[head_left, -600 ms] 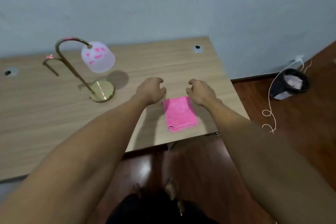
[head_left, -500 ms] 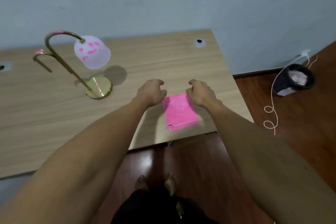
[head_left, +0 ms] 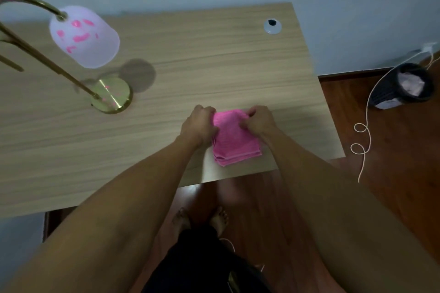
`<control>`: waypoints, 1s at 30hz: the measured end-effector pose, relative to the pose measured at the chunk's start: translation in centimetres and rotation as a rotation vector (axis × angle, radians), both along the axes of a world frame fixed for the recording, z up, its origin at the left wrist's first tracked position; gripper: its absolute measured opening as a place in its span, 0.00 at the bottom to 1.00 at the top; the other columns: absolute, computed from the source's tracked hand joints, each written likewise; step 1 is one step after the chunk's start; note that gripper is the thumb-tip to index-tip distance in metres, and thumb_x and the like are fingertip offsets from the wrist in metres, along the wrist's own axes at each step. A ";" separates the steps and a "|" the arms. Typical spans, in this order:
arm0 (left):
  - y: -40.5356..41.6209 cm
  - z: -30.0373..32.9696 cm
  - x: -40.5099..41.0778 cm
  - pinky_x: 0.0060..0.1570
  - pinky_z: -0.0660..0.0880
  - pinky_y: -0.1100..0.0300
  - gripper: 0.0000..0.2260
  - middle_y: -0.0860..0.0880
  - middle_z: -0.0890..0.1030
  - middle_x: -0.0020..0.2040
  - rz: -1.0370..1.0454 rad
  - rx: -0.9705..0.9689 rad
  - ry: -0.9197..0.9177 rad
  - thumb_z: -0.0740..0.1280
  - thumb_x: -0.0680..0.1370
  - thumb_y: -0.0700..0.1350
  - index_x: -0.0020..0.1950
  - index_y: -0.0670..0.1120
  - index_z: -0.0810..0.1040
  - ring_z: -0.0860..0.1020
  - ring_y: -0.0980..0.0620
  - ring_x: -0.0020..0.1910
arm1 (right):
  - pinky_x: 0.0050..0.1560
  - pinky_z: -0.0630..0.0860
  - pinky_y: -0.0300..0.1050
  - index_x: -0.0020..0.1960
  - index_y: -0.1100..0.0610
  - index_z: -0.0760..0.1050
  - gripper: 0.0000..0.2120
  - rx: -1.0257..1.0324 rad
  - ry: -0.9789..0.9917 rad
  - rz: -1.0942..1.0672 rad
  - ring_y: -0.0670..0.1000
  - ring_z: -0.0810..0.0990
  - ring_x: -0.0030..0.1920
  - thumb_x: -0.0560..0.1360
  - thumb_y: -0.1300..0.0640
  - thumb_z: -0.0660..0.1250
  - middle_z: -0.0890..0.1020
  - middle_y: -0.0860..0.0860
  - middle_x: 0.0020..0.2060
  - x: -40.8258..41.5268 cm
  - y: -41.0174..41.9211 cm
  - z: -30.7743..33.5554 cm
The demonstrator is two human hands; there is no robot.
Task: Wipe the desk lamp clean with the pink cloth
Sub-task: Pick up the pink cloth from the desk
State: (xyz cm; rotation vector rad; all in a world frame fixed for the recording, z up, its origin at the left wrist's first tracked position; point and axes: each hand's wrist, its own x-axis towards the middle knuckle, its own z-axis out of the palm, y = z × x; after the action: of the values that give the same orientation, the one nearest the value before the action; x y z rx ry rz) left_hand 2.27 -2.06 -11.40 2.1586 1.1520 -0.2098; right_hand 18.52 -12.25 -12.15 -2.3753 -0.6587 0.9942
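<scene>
Near the front edge, right half: folded pink cloth (head_left: 234, 139), flat on the light wood-grain table (head_left: 214, 59).
Left hand (head_left: 198, 125): fingers curled shut, pinching the cloth's far left corner.
Right hand (head_left: 259, 121): fingers curled shut, pinching the cloth's far right corner.
Left part of table: brass desk lamp (head_left: 95, 64) with round gold base, thin slanted stem, curved neck and frosted white dome shade; pink smears on shade and base.
Far right corner: round grey cable grommet (head_left: 272, 26).
Floor, right of table: black waste bin (head_left: 402, 89); white cord (head_left: 364, 131), looped.
</scene>
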 end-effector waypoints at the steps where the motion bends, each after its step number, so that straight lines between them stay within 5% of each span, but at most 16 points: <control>1: -0.1 -0.2 0.0 0.54 0.80 0.46 0.22 0.45 0.73 0.59 0.006 0.000 0.002 0.73 0.71 0.43 0.64 0.49 0.76 0.78 0.43 0.51 | 0.45 0.83 0.51 0.41 0.62 0.84 0.04 0.026 0.038 0.005 0.54 0.82 0.42 0.72 0.69 0.73 0.86 0.59 0.41 0.0 0.0 0.2; 4: -0.2 0.1 0.0 0.56 0.79 0.47 0.28 0.46 0.67 0.60 0.021 -0.001 0.003 0.74 0.70 0.41 0.68 0.54 0.74 0.74 0.44 0.55 | 0.44 0.80 0.50 0.37 0.55 0.78 0.14 0.125 0.164 0.026 0.54 0.79 0.43 0.72 0.73 0.69 0.82 0.55 0.39 -0.1 0.1 1.7; 7: 0.0 1.3 0.0 0.53 0.78 0.52 0.16 0.48 0.70 0.54 0.039 0.018 0.034 0.77 0.65 0.47 0.52 0.53 0.82 0.72 0.46 0.54 | 0.43 0.76 0.47 0.40 0.55 0.77 0.12 0.139 0.237 0.086 0.54 0.77 0.44 0.73 0.71 0.67 0.79 0.54 0.40 0.0 0.2 3.6; 10: 0.6 4.1 -0.4 0.41 0.81 0.51 0.06 0.45 0.83 0.42 0.180 -0.237 -0.151 0.72 0.63 0.42 0.38 0.47 0.80 0.82 0.44 0.43 | 0.50 0.81 0.52 0.48 0.59 0.77 0.08 0.166 0.313 0.075 0.57 0.82 0.49 0.73 0.68 0.71 0.82 0.58 0.50 0.5 0.0 5.8; 16: 3.4 12.3 -1.2 0.29 0.71 0.67 0.04 0.48 0.79 0.35 0.283 -0.357 -0.427 0.71 0.70 0.37 0.39 0.44 0.77 0.76 0.54 0.31 | 0.47 0.86 0.51 0.58 0.60 0.80 0.25 0.244 0.404 0.066 0.57 0.89 0.47 0.64 0.61 0.84 0.88 0.58 0.51 0.9 1.6 11.9; 21: 6.1 17.2 -2.6 0.44 0.80 0.53 0.08 0.45 0.86 0.48 0.334 -0.358 -0.546 0.72 0.72 0.42 0.50 0.44 0.83 0.81 0.49 0.42 | 0.51 0.84 0.56 0.59 0.59 0.81 0.23 0.225 0.457 0.213 0.56 0.87 0.46 0.66 0.59 0.84 0.88 0.59 0.52 -0.7 5.1 16.6; 24: 7.0 19.7 -3.4 0.42 0.81 0.57 0.10 0.45 0.86 0.50 0.315 -0.327 -0.610 0.71 0.75 0.41 0.55 0.44 0.84 0.82 0.50 0.44 | 0.48 0.85 0.51 0.60 0.57 0.80 0.22 0.209 0.460 0.303 0.55 0.87 0.48 0.69 0.57 0.82 0.88 0.55 0.50 -2.6 7.0 19.2; 28: 8.4 22.3 -4.8 0.47 0.79 0.59 0.09 0.48 0.85 0.47 0.356 -0.134 -0.704 0.73 0.74 0.45 0.53 0.45 0.84 0.81 0.53 0.44 | 0.58 0.84 0.59 0.63 0.61 0.77 0.25 0.274 0.445 0.246 0.60 0.86 0.55 0.69 0.60 0.80 0.86 0.60 0.54 -4.9 9.2 21.4; 30: 9.6 23.5 -6.3 0.48 0.78 0.61 0.08 0.51 0.84 0.43 0.441 0.007 -0.788 0.74 0.73 0.47 0.50 0.46 0.84 0.81 0.54 0.43 | 0.52 0.86 0.56 0.61 0.65 0.76 0.25 0.325 0.397 0.178 0.56 0.87 0.49 0.68 0.60 0.79 0.85 0.62 0.51 -5.9 10.1 21.8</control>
State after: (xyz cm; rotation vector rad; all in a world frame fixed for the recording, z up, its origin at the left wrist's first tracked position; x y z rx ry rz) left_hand -4.04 7.56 12.12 1.6616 1.0862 0.7684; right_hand 12.62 -2.13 9.68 -1.7959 -0.8134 1.2791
